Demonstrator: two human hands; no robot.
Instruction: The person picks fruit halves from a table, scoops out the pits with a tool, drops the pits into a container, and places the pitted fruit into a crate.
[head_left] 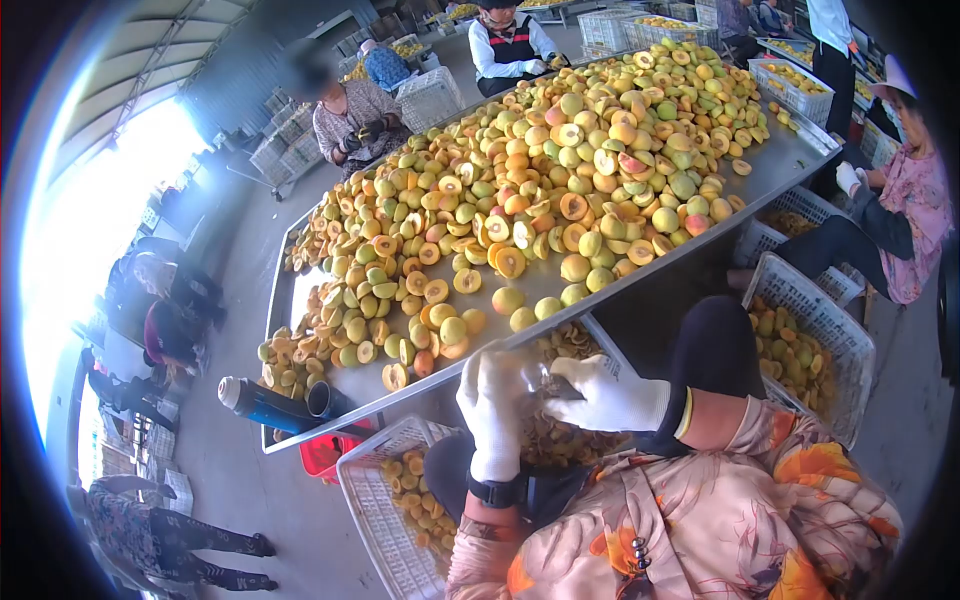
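Note:
Both my hands wear white gloves and meet above my lap, in front of the table edge. My left hand [492, 405] is smeared by motion; its fingers curl inward, and what they hold, if anything, does not show clearly. Close beside it, my right hand [608, 393] has thumb and fingers pinched at a small, dark, shiny thing too blurred to name. Beneath them, a crate [612, 345] holds pale brown cut pieces. Ahead, a heap of yellow peaches [510, 262], many cut in half with pits showing, covers much of the metal table [640, 268].
White crates of peach halves stand at my left [365, 480] and right [850, 350]. A blue flask [260, 402] and a dark cup [322, 400] stand at the table's left corner, above a red basin [320, 456]. Other people sit around the table.

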